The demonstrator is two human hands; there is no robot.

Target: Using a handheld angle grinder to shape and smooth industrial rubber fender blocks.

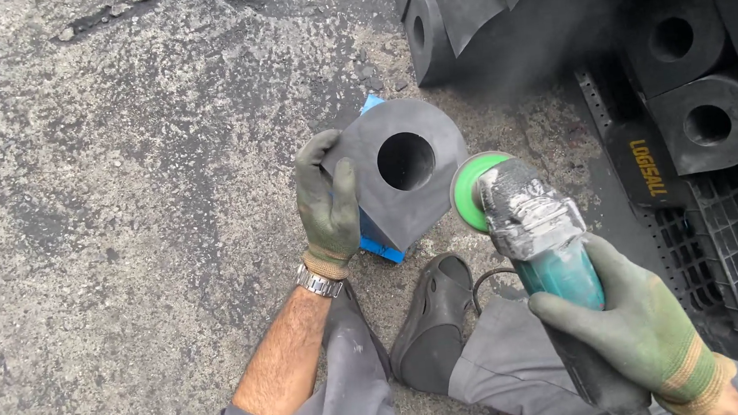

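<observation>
Green-gloved left hand (pixel 327 204) in a clenched grip steadies the black rubber block (pixel 401 171); right hand (pixel 641 322) grasps the teal grinder (pixel 536 233)

Rough grey asphalt ground (pixel 103 213) carries black rubber blocks (pixel 427 38) (holed through) at the frame's top and a black plastic pallet (pixel 727 229) at right.

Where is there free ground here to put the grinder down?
Free: the wide rough ground beside the left hand, which steadies the black block. Crowded: beyond the right hand and its grinder, where black blocks and a plastic pallet fill the space; a shoe takes the near ground.
</observation>
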